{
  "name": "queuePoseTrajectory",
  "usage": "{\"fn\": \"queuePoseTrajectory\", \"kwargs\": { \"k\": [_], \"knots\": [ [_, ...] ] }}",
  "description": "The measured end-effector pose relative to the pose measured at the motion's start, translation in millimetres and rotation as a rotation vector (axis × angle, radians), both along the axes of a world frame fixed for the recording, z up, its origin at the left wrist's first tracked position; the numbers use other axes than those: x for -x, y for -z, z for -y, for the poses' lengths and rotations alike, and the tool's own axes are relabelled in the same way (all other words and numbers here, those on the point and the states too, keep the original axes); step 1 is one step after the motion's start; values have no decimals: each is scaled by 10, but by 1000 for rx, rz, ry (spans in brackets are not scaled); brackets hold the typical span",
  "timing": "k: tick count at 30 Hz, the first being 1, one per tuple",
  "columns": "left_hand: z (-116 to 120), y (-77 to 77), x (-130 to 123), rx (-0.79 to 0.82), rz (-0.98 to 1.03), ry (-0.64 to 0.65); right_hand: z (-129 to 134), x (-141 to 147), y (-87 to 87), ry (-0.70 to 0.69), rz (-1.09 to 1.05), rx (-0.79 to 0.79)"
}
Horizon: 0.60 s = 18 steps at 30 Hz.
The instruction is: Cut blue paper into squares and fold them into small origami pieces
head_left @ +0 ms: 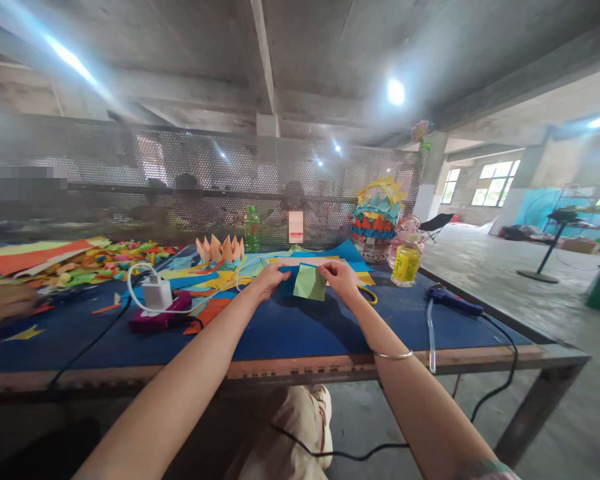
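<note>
My right hand (341,275) pinches the upper right corner of a light green square of paper (310,283), held above the blue tabletop. At the left, my left hand (269,280) has thumb and fingers closed at the edge of a blue piece of paper (287,285). The green sheet overlaps this blue piece; whether they are joined I cannot tell. Yellow-handled scissors (369,295), partly hidden, lie just beyond my right wrist. Coloured paper sheets (215,279) and an orange folded-paper crown shape (220,249) are past my left hand.
A purple power strip (160,320) with a white charger (156,292) sits left. On the right are a glue gun (453,300), a yellow-labelled bottle (407,263) and a paper-decorated basket (375,223). A phone (295,227) stands behind. Another person's hand (5,303) is far left, near paper scraps (115,260).
</note>
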<state>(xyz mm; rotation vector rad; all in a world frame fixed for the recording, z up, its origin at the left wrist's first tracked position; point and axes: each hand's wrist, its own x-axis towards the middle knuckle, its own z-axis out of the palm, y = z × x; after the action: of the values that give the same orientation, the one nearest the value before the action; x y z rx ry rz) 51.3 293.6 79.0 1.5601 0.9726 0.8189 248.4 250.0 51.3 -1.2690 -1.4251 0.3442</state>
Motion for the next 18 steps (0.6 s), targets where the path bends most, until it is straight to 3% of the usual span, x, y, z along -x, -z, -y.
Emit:
{"fn": "queuePoseTrajectory", "kwargs": {
  "k": [5,10,18],
  "knots": [
    [143,25,-148,85,206,90,24,24,-2,17,150,-1],
    [216,63,-182,101,259,127,45,77,29,69,211,-10],
    [87,189,-212,-2,280,15,-31,130,95,30,170,-40]
  ]
}}
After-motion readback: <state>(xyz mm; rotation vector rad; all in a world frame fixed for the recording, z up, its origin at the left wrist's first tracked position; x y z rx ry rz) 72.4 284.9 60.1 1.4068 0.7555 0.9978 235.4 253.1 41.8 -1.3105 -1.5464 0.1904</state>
